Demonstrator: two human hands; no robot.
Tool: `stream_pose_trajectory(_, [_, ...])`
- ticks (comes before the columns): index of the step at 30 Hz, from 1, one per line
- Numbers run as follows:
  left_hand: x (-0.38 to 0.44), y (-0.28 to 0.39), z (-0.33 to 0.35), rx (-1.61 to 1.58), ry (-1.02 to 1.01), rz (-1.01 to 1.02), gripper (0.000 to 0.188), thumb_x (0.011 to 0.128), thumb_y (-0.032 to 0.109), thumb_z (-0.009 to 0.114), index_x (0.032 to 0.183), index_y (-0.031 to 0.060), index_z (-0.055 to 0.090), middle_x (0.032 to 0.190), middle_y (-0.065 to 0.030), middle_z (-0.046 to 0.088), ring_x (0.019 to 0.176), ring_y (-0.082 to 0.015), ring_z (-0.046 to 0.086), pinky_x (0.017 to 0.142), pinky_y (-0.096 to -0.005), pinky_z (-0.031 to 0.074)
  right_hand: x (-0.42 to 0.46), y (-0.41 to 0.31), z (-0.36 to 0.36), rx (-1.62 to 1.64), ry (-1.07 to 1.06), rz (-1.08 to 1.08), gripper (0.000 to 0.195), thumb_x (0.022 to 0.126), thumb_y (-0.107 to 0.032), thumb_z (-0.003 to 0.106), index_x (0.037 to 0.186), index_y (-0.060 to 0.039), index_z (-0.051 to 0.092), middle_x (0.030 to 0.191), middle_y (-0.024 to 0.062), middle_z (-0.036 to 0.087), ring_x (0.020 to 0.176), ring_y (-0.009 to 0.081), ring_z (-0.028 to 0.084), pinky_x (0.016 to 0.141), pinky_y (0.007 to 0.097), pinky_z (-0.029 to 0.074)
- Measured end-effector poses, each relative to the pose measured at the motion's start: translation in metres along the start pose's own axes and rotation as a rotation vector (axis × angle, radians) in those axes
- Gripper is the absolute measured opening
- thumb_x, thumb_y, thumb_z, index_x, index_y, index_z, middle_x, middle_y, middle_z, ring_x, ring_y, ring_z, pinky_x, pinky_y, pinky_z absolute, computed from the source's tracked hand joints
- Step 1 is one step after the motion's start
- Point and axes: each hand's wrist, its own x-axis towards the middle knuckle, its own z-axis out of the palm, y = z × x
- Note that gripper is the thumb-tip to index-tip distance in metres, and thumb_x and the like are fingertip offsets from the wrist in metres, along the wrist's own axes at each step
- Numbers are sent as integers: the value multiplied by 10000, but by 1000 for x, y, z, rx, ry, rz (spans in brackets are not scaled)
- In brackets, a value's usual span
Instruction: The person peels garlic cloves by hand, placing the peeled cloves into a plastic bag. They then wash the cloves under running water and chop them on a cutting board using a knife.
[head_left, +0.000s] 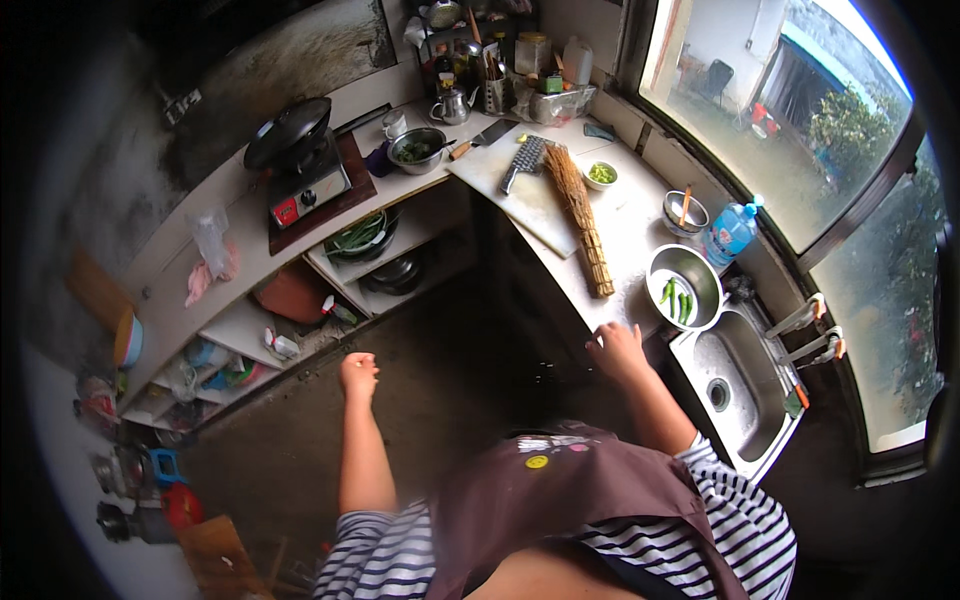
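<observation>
My left hand (360, 373) hangs over the floor with curled fingers; whether it holds anything small I cannot tell. My right hand (616, 346) is at the counter edge, fingers spread and nothing in them, just below a straw whisk broom (581, 217). That broom lies partly across a white cutting board (551, 229), beside a cleaver (525, 161) with a patterned blade. A small bowl of chopped green pieces (601, 175) stands right of the broom. Nearer the sink, a steel basin (654, 262) contains several green chili peppers (679, 301).
The steel sink (739, 420) is at my right, with a blue soap bottle (729, 232) behind the basin. A gas stove (311, 191) bearing a wok (289, 135) is at the left. A wooden-handled knife (487, 139) lies beside a steel bowl of greens (416, 151). Open shelves run under the counter.
</observation>
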Motion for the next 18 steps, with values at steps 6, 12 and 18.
stream_pose_trajectory(6, [52, 109, 110, -81, -339, 47, 105, 872, 165, 583, 915, 75, 615, 765, -12, 610, 640, -98, 587, 473, -239, 446, 175, 9, 8, -9, 29, 155, 424, 780, -346, 650, 1085, -76, 531, 1088, 157, 549, 1030, 347, 533, 893, 488, 402])
stream_pose_trajectory(12, [131, 214, 217, 4, -562, 54, 122, 866, 155, 593, 938, 56, 605, 812, -26, 605, 668, -104, 576, 508, -232, 454, 343, 18, 32, 123, 260, 358, 767, 708, -260, 719, 1341, -78, 325, 1103, 153, 514, 1000, 340, 533, 828, 432, 461])
stream_pose_trajectory(18, [216, 248, 283, -127, -769, -203, 221, 872, 81, 539, 1084, 30, 571, 850, -39, 573, 684, -88, 537, 528, -192, 421, 379, 51, 64, 148, 300, 282, 670, 740, -7, 490, 1377, -141, 332, 1051, 178, 509, 932, 346, 523, 781, 443, 472])
